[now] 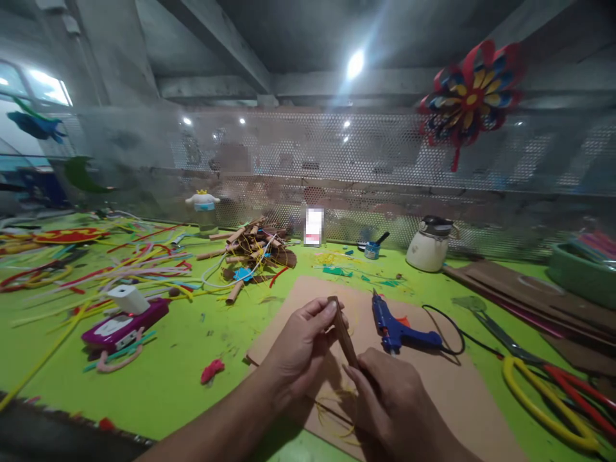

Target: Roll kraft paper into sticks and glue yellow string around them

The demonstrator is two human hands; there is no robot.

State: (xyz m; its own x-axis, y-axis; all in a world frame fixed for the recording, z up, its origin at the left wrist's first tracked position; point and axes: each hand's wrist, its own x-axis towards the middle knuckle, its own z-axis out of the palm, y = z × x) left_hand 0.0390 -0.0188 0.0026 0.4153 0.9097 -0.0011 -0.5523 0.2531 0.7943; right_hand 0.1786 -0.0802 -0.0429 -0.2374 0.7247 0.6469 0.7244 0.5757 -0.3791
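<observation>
Between both hands is a narrow brown strip (344, 333), which looks like rolled or folded cardboard, slanting down to the right. My left hand (308, 340) pinches its upper end between thumb and fingers. My right hand (389, 391) grips the lower end. Beneath them lies a flat tan cardboard sheet (433, 385) with thin yellow strands (337, 417) on it. A blue glue gun (397, 327) rests on the sheet just beyond my right hand, its nozzle pointing away.
A pile of brown rolls (260, 247) stands behind, left of centre. Colourful pipe cleaners (129, 269) and a purple power strip (126, 324) lie left. Large scissors (543, 385), cardboard strips (510, 301) and a green basin (584, 276) are right. A cream jug (428, 247) stands behind.
</observation>
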